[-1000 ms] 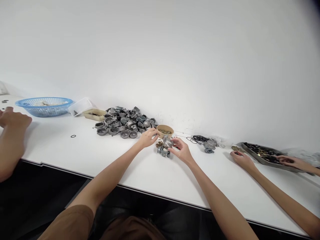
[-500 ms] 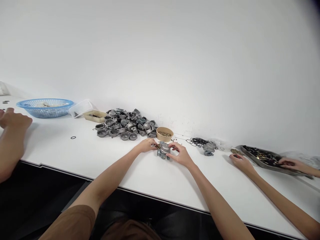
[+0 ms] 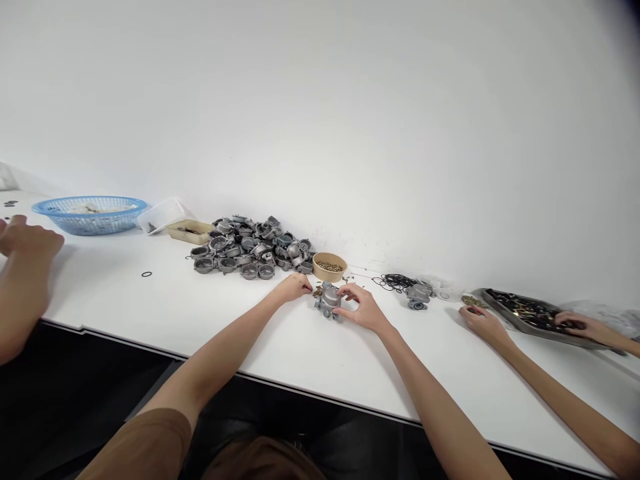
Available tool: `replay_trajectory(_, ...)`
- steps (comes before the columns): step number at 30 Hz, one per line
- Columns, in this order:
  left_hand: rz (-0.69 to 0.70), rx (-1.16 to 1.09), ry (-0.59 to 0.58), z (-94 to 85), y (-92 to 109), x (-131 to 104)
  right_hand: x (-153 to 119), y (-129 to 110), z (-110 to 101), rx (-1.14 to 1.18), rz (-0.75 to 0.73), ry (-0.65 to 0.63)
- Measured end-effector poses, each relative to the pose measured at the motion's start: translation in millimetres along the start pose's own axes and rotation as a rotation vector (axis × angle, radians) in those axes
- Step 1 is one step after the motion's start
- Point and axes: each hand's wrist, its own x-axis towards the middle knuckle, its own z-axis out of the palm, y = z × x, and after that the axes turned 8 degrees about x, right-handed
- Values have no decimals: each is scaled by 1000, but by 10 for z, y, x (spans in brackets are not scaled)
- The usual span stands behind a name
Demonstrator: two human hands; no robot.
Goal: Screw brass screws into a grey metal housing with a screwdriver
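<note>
A grey metal carburetor [image 3: 329, 299] rests on the table in front of me, its rounded bowl facing up. My right hand [image 3: 361, 308] grips it from the right, thumb and fingers on the bowl. Just left of it, my left hand [image 3: 295, 287] is closed in a pinch beside a small heap of brass pieces [image 3: 317, 292]. Whatever sits between those fingertips is too small to make out. Behind the carburetor stands a round tan tub [image 3: 329, 275] of small brass parts.
A pile of grey carburetor parts [image 3: 250, 247] lies back left, beyond a black ring [image 3: 147, 274]. Farther left are a tan tray [image 3: 190, 231] and blue basket [image 3: 90, 223]. Rightward lie black rings [image 3: 395, 283], another carburetor [image 3: 419, 295] and a co-worker's hands at a metal tray [image 3: 520, 323].
My left hand has drawn slightly left and up, away from the brass pieces. My right hand stays on the carburetor. The co-worker's hand at the metal tray has shifted slightly.
</note>
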Motion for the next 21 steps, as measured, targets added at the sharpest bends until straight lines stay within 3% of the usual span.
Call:
replay_trajectory(11,-98,33,-22,44,73,49,-34,-15,-38,-6,24,68)
replay_trajectory(21,-175,-67,21,113,53,87,-37,44,-38,-4,5,168)
